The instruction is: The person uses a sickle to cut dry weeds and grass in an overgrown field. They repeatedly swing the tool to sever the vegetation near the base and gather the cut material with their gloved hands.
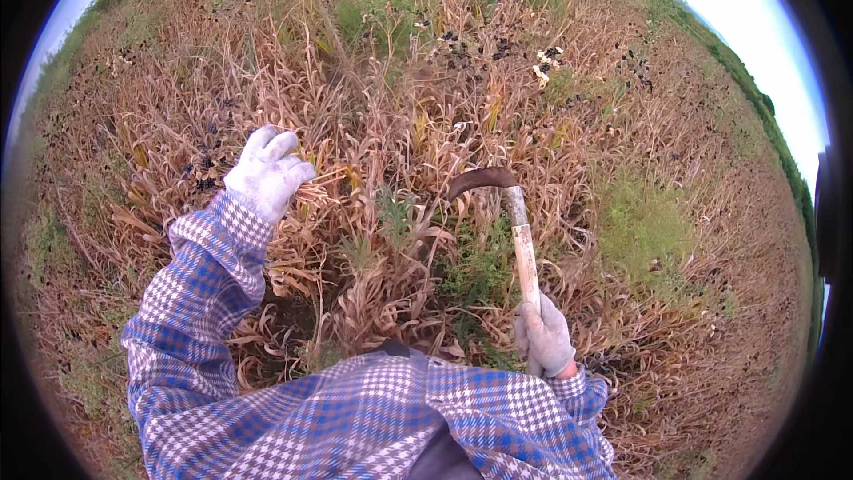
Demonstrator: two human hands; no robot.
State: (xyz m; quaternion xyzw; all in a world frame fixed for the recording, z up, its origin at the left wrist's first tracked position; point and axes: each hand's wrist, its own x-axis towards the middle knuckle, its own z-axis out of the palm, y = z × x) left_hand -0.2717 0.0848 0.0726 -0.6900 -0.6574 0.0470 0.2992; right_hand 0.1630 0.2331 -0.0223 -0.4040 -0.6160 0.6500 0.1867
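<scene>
My left hand (268,170), in a whitish glove, is closed around a bundle of dry stalks (321,190) whose cut-looking ends point right. My right hand (545,337), gloved too, grips the pale wooden handle of a sickle (525,253) low down, near my body. The sickle's curved, rusty-brown blade (483,179) points left above the dry plants, to the right of my left hand. Clusters of dark seeds (206,163) show just left of my left hand. Whether the blade touches any stem, I cannot tell.
Dry brown leafy plants (373,113) stand thickly all around. Green feathery weeds (643,230) grow at the right and others (476,267) near the sickle handle. More dark seed heads and pale open husks (543,70) are farther ahead. A green tree line (766,107) runs along the right horizon.
</scene>
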